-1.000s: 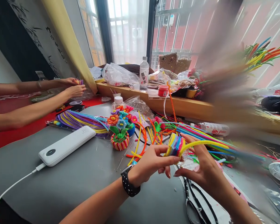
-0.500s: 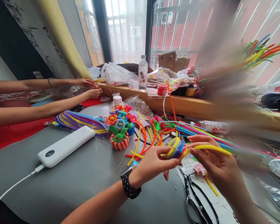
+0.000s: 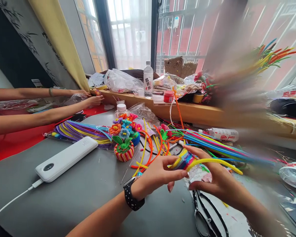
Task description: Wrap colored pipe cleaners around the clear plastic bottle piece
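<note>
My left hand (image 3: 160, 171), with a black watch on the wrist, grips the left side of a small ring wrapped in yellow, blue and pink pipe cleaner (image 3: 185, 159). A yellow pipe cleaner end (image 3: 219, 161) sticks out from the ring to the right. Around the ring's right side my right hand (image 3: 217, 177) is spread, its fingers over the top and its thumb apart below. Black-handled scissors (image 3: 204, 214) lie under the right hand. Left of my hands stands a small striped pot (image 3: 124, 152) with colourful pipe cleaner flowers.
A white power bank (image 3: 66, 159) with a cable lies on the grey table (image 3: 88, 197). Pipe cleaner bundles (image 3: 81, 131) lie behind it. Another person's hands (image 3: 93, 98) work at the far left. A water bottle (image 3: 148, 80) stands on the ledge. A blurred shape covers the right.
My right hand has let go of the yellow pipe cleaner end and opened around the ring. The ring has turned a little, and the view has shifted slightly.
</note>
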Motion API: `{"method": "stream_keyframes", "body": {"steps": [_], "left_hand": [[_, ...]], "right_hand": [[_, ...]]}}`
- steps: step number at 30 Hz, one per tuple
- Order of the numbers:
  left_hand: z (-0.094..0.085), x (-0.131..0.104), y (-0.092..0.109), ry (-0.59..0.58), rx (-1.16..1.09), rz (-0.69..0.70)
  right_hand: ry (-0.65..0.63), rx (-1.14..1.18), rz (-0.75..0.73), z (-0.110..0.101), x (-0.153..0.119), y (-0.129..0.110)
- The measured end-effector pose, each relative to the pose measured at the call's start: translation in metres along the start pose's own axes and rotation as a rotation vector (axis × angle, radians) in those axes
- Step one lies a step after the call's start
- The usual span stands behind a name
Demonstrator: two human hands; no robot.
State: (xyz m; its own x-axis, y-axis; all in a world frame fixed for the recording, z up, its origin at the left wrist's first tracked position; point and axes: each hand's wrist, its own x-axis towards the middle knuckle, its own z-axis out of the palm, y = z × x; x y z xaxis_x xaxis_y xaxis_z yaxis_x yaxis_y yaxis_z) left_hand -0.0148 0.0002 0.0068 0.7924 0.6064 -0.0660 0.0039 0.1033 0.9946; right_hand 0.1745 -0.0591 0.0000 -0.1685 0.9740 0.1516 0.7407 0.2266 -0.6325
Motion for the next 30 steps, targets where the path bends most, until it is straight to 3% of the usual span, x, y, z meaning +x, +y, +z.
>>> {"method": "stream_keyframes", "body": {"steps": [10,16,20,25,30], "left_hand": [[-0.005,-0.001,0.005,-0.093,0.148,-0.055],[-0.006,-0.001,0.008,0.015,0.397,0.137],[-0.005,-0.001,0.007,0.038,0.43,0.299],[0.003,-0.007,0.004,0.03,0.419,0.313],[0.01,-0.011,-0.005,0.176,0.595,0.436]], "right_hand": [[0.048,-0.031,-0.081,-0.016,-0.002,-0.002],[0.03,0.139,-0.022,-0.025,-0.004,-0.006],[-0.012,0.267,-0.001,-0.024,-0.004,-0.008],[0.009,0.283,0.048,-0.02,-0.005,0.001],[0.091,0.396,0.074,-0.006,-0.001,0.006]]}}
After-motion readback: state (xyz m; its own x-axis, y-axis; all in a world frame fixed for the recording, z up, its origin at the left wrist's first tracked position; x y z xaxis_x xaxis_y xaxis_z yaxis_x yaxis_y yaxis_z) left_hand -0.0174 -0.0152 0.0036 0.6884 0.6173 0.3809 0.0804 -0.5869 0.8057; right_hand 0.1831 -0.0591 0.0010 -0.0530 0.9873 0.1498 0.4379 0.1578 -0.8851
